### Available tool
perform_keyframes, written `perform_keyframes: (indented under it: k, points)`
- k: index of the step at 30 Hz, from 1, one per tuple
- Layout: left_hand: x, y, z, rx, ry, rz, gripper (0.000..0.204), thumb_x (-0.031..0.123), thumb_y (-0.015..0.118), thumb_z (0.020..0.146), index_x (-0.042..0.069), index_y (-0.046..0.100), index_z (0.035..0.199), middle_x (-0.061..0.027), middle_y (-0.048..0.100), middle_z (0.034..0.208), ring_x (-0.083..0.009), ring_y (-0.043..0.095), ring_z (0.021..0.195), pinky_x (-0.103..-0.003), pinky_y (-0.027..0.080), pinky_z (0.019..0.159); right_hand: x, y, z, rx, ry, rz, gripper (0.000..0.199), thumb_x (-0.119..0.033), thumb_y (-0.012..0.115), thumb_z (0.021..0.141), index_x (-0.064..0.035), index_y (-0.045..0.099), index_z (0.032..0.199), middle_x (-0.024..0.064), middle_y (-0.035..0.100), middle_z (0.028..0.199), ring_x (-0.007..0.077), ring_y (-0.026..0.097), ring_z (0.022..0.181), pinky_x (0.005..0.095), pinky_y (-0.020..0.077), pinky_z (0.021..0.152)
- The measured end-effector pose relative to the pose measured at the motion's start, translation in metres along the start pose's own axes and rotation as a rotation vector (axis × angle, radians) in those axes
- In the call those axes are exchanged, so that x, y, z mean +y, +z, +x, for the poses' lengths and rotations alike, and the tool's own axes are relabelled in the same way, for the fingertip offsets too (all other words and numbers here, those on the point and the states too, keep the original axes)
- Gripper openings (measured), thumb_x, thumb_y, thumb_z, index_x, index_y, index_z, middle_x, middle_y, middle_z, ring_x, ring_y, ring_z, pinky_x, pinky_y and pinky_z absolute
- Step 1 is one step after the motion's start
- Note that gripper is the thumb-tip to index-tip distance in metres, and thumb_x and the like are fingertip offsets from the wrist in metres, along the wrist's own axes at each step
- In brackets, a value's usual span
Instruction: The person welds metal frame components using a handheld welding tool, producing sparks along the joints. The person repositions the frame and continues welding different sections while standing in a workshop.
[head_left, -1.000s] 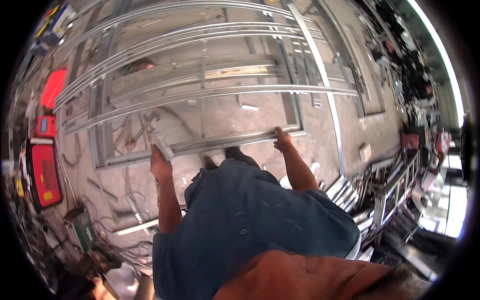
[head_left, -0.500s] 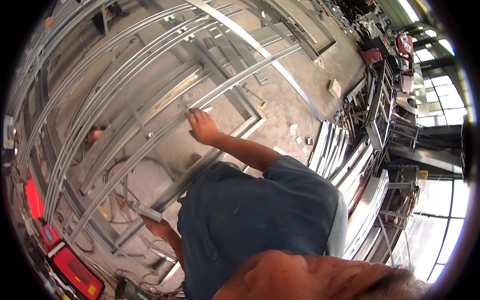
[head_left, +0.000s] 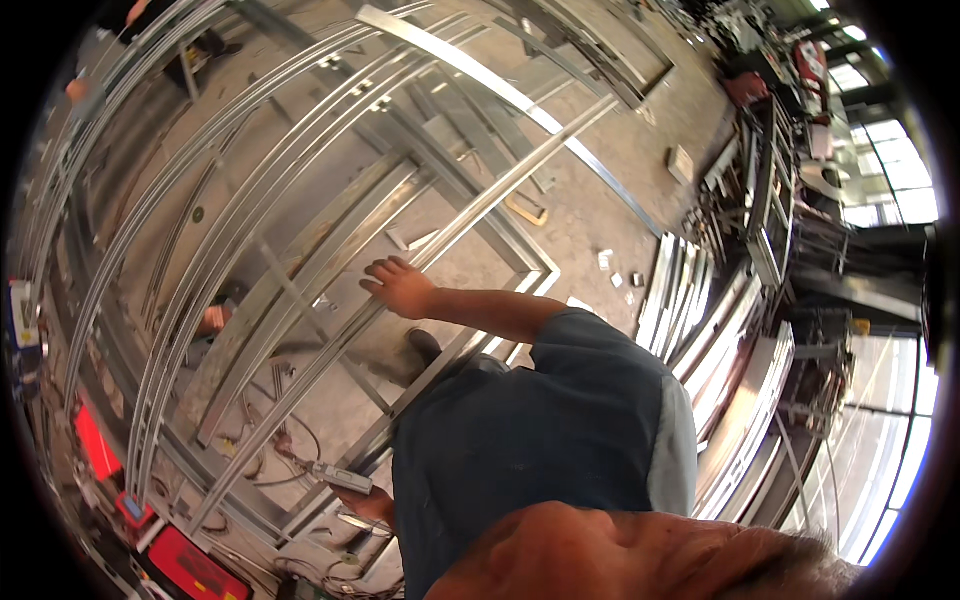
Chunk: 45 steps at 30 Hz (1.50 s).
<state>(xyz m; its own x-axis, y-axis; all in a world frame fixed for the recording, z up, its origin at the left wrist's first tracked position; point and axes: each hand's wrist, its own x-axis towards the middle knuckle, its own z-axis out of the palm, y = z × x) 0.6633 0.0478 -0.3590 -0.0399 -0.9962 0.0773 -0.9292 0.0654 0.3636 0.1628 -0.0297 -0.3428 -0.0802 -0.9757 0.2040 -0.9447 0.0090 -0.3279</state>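
Note:
My right hand (head_left: 402, 290) is over the long metal rails of a frame (head_left: 480, 208), fingers stretched out and slightly apart, nothing held in them. Whether the palm touches a rail I cannot tell. Lower left, my left hand (head_left: 368, 503) is closed around a grey oblong tool (head_left: 342, 477) whose exact kind is unclear. The tool's narrow front points left toward thin cables on the floor. Beside my torso runs a thick frame bar (head_left: 465, 345). A flat, shiny metal strip (head_left: 455, 58) lies across the far rails.
Several curved-looking rails (head_left: 255, 185) fill the left. Another person's hand (head_left: 214, 319) shows between bars, and a second person (head_left: 88, 95) is far left. Red machines (head_left: 195, 568) stand lower left. A yellowish clamp (head_left: 527, 212) lies on the floor; stacked metal lengths (head_left: 672, 285) lie to the right.
The scene has shifted right and down in view. Relative to the rails, my right hand has slid left, its fingers spreading more. My left hand still holds the grey tool.

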Motion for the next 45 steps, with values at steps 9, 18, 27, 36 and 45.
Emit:
perform_keyframes:
  k: [9,18,27,36,45]
  points:
    - [0.001,0.0,0.011,-0.061,-0.02,0.113,0.064,0.015,0.064,0.093,-0.003,0.043,0.15,-0.0275,0.056,0.142,-0.0459,0.057,0.125,-0.05,0.049,0.102,-0.001,0.004,0.017,0.071,0.077,-0.005,0.041,-0.014,0.064,0.082,-0.0111,0.063,0.122,0.0108,0.058,0.128,0.0301,0.055,0.123,0.0448,0.043,0.108]
    - [-0.001,-0.005,0.022,-0.068,0.055,0.061,0.065,0.014,0.067,0.092,-0.004,0.044,0.149,-0.0281,0.056,0.142,-0.0451,0.058,0.126,-0.049,0.049,0.102,-0.014,-0.016,0.005,0.191,0.063,0.018,0.058,-0.021,0.078,0.072,-0.0108,0.061,0.126,0.0136,0.057,0.127,0.0328,0.053,0.124,0.0449,0.0427,0.106]
    - [0.006,-0.016,0.013,-0.072,0.136,-0.247,0.066,0.013,0.069,0.091,-0.005,0.045,0.149,-0.0287,0.056,0.142,-0.0444,0.058,0.126,-0.048,0.049,0.103,-0.048,-0.057,-0.117,0.104,0.457,0.343,0.061,-0.022,0.076,0.078,-0.0058,0.057,0.133,0.0167,0.057,0.133,0.0364,0.056,0.125,0.0461,0.0486,0.103]
    - [0.327,-0.136,0.088,-0.358,0.508,-0.541,0.049,0.015,0.079,0.086,-0.008,0.061,0.126,-0.0223,0.071,0.106,-0.0319,0.071,0.095,-0.043,0.054,0.083,-0.154,-0.079,-0.101,-0.505,0.032,1.284,0.081,-0.035,0.084,0.082,-0.001,0.046,0.145,0.0234,0.062,0.134,0.0372,0.062,0.12,0.0449,0.0498,0.101]
    - [0.618,-0.056,0.074,-0.491,0.988,-0.226,0.082,0.017,0.083,0.077,0.005,0.046,0.15,-0.0273,0.064,0.129,-0.0466,0.065,0.114,-0.051,0.053,0.093,-0.014,-0.16,-0.101,0.155,0.307,1.483,0.054,-0.021,0.081,0.078,-0.0014,0.064,0.125,0.0163,0.072,0.115,0.0279,0.069,0.105,0.0398,0.0553,0.092]
